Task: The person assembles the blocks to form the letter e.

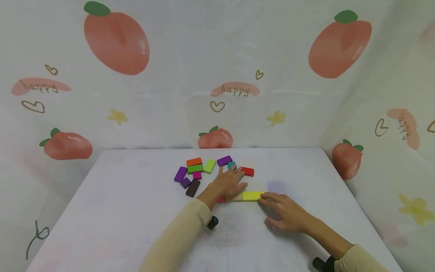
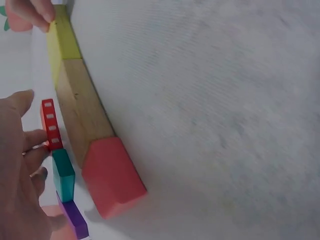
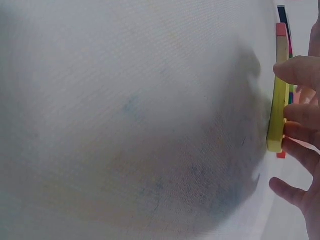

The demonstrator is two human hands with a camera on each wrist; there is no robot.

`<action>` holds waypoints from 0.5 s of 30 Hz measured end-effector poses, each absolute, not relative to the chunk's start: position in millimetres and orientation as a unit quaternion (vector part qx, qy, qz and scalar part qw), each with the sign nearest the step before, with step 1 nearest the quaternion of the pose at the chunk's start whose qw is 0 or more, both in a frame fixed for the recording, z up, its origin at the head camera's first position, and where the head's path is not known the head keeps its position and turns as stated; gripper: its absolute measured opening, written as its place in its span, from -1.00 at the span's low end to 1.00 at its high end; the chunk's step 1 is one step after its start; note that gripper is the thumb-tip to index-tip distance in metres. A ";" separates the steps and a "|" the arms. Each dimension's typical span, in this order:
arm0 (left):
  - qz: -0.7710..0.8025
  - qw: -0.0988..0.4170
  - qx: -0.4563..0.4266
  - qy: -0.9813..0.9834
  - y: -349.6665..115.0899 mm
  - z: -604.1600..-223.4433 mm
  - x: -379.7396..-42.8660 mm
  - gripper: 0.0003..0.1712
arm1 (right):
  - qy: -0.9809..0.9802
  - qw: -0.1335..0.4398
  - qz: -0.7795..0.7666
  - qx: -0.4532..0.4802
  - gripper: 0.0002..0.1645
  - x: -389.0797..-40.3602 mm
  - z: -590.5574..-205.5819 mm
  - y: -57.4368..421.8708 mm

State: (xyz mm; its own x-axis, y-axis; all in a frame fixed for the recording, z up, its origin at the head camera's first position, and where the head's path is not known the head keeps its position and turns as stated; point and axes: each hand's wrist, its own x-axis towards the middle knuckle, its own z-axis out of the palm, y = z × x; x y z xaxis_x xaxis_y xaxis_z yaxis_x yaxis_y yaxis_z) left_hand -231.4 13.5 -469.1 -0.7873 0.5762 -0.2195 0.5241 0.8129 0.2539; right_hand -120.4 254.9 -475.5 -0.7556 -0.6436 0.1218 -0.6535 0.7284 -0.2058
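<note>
A row of end-to-end blocks lies on the table: a pinkish-red block [image 2: 112, 175], a natural wood block [image 2: 85, 102] and a yellow block [image 1: 251, 196]. My right hand [image 1: 287, 213] has its fingertips on the right end of the yellow block, fingers extended and thumb apart from it. Beyond the row, my left hand [image 1: 227, 184] reaches out, fingers spread, by a red block with white marks [image 1: 249, 172] and a teal block [image 1: 231, 165]. Whether its fingertips touch the red block I cannot tell. The left hand partly hides the row's left end in the head view.
Left of my left hand sit several loose blocks, among them an orange block [image 1: 194, 161], a green block [image 1: 195, 169], a lime block [image 1: 209, 166] and a dark brown block [image 1: 193, 188]. A purple block [image 1: 224, 161] lies behind the hand. Printed cloth hangs behind the white table [image 1: 136, 211].
</note>
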 end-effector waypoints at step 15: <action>0.109 0.144 0.353 0.918 15.8 -469.6 -222.1 -0.34 | -0.921 0.040 0.121 0.368 -0.29 -119.9 -475.3 258.9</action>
